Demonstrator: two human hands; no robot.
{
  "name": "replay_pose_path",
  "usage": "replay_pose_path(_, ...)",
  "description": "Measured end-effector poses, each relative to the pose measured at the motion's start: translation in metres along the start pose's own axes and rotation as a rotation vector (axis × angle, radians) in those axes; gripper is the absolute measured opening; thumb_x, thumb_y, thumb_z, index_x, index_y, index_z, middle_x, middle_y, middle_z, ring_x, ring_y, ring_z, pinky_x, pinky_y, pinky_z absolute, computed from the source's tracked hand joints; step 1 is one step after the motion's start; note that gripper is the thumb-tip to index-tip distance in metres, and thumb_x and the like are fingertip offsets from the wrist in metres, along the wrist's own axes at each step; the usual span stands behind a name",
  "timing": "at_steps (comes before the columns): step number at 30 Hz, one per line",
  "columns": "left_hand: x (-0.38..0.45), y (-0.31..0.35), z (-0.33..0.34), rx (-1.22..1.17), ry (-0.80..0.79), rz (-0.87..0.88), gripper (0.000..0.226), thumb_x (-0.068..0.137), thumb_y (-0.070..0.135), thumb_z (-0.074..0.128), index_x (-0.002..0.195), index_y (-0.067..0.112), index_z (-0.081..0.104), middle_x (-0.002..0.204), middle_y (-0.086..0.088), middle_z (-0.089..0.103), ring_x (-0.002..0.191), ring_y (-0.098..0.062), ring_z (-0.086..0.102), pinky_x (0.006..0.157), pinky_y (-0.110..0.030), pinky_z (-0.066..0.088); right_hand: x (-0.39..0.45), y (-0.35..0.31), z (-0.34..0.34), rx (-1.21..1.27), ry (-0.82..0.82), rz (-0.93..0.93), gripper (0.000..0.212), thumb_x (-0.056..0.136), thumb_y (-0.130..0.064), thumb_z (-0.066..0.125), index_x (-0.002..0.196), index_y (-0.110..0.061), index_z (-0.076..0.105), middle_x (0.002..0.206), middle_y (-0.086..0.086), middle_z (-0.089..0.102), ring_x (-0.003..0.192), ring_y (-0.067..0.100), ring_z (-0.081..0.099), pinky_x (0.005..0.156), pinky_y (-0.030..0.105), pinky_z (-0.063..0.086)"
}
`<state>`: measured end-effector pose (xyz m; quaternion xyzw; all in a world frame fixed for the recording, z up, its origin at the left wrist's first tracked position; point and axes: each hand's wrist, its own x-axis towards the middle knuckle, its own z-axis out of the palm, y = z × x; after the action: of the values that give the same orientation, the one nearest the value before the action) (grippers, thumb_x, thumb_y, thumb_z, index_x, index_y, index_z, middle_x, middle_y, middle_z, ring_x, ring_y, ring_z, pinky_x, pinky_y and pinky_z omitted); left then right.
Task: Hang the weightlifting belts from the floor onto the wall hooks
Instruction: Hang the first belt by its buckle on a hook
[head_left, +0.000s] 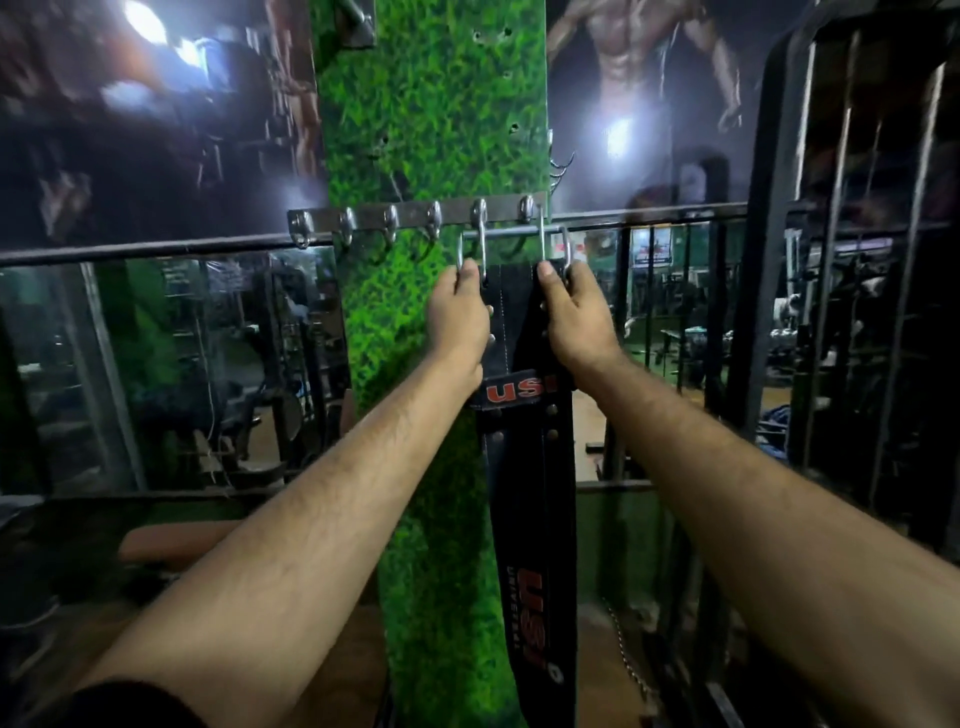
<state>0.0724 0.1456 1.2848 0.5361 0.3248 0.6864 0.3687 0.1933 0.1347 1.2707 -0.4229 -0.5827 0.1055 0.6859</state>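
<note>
I have one black weightlifting belt (524, 467) up against the green, grass-patterned pillar (431, 130), its metal buckle (511, 241) raised to the hook rail (415, 215) and its long strap hanging straight down below my hands, with red "USI" lettering showing twice on it (once on a patch near my wrists, once lower on the strap). The buckle's two prongs reach up to the two rightmost hooks of the rail, though I cannot tell whether they are fully seated on them. I count six hooks on that rail; the four to the left carry nothing. My left hand (460, 312) has its fingers curled round the left side of the buckle frame, and my right hand (571, 312) grips the right side the same way, both at the top edge of the leather. Both of my forearms are bare, with a dark sleeve edge at my left elbow. A dark railing (156, 249) runs across behind the pillar, with glass panels below it, and two bodybuilder posters fill the wall above, one on each side of the pillar.
</note>
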Motion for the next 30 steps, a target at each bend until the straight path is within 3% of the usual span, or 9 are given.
replay_pose_path(3,0.022,0.011,0.02,-0.016,-0.014,0.05,0.025,0.107,0.034,0.04,0.108,0.017,0.058,0.085,-0.001,0.057,0.063,-0.011,0.05,0.047,-0.021,0.038,0.028,-0.003,-0.006,-0.014,0.025,-0.022,0.048,0.093,-0.06,0.046,0.111,-0.017,0.059,0.107,0.001,0.072,0.103,0.021,0.068,0.097,0.05,0.053)
replay_pose_path(7,0.053,0.013,0.037,0.022,-0.064,0.009,0.036,0.105,0.039,0.045,0.119,0.013,0.064,0.106,-0.006,0.071,0.069,-0.012,0.061,0.043,-0.023,0.049,0.063,0.004,-0.012,-0.014,0.039,0.038,0.059,0.081,-0.069,0.045,0.105,-0.017,0.062,0.103,0.005,0.073,0.1,0.025,0.07,0.094,0.052,0.055)
replay_pose_path(10,0.07,0.004,0.044,0.032,-0.086,-0.001,0.032,0.103,0.038,0.05,0.095,0.015,0.071,0.1,-0.008,0.076,0.085,-0.026,0.074,0.069,-0.038,0.063,0.078,0.016,-0.018,0.034,0.004,0.16,0.062,0.077,-0.069,0.051,0.106,-0.016,0.066,0.103,0.008,0.075,0.098,0.028,0.072,0.092,0.053,0.057)
replay_pose_path(12,0.08,-0.004,0.045,0.079,-0.046,-0.017,0.039,0.101,0.043,0.051,0.079,0.016,0.065,0.09,-0.007,0.075,0.085,-0.028,0.072,0.082,-0.04,0.061,0.079,0.016,-0.017,0.028,-0.014,0.213,0.052,0.088,-0.058,0.055,0.107,-0.011,0.067,0.103,0.013,0.074,0.099,0.031,0.072,0.091,0.053,0.058)
replay_pose_path(16,0.09,-0.011,0.047,0.142,0.073,-0.002,0.05,0.102,0.046,0.049,0.06,0.019,0.04,0.063,-0.001,0.047,0.064,-0.019,0.048,0.064,-0.029,0.037,0.085,0.021,-0.008,-0.023,-0.009,0.219,0.05,0.093,-0.056,0.054,0.108,-0.011,0.067,0.103,0.012,0.074,0.097,0.03,0.071,0.092,0.049,0.058)
replay_pose_path(21,0.088,-0.014,0.043,0.171,0.054,-0.023,0.048,0.102,0.046,0.048,0.063,0.023,0.036,0.061,0.002,0.039,0.057,-0.015,0.039,0.06,-0.027,0.031,0.087,0.031,-0.004,-0.084,-0.027,0.204,0.061,0.08,-0.069,0.048,0.101,-0.014,0.064,0.1,0.013,0.073,0.096,0.036,0.071,0.09,0.055,0.057)
replay_pose_path(24,0.075,-0.02,0.036,0.133,0.019,-0.012,0.046,0.101,0.048,0.049,0.072,0.013,0.056,0.064,-0.006,0.055,0.059,-0.02,0.054,0.056,-0.03,0.045,0.068,0.04,-0.006,-0.076,-0.005,0.185,0.067,0.081,-0.074,0.045,0.106,-0.015,0.066,0.104,0.01,0.073,0.101,0.032,0.069,0.095,0.053,0.055)
replay_pose_path(26,0.058,-0.03,0.028,0.093,-0.057,-0.053,0.047,0.102,0.048,0.046,0.096,0.009,0.071,0.084,-0.01,0.075,0.073,-0.026,0.071,0.068,-0.039,0.06,0.053,0.052,-0.006,-0.03,0.022,0.189,0.063,0.083,-0.072,0.048,0.095,-0.013,0.066,0.094,0.008,0.074,0.093,0.03,0.07,0.091,0.054,0.056)
replay_pose_path(30,0.022,-0.06,0.009,-0.086,-0.184,-0.072,0.045,0.103,0.044,0.048,0.113,0.008,0.072,0.106,-0.011,0.078,0.1,-0.027,0.074,0.094,-0.047,0.058,0.013,0.06,-0.002,0.311,0.018,0.323,0.046,0.09,-0.057,0.061,0.087,-0.012,0.071,0.09,0.01,0.076,0.091,0.034,0.074,0.089,0.055,0.06)
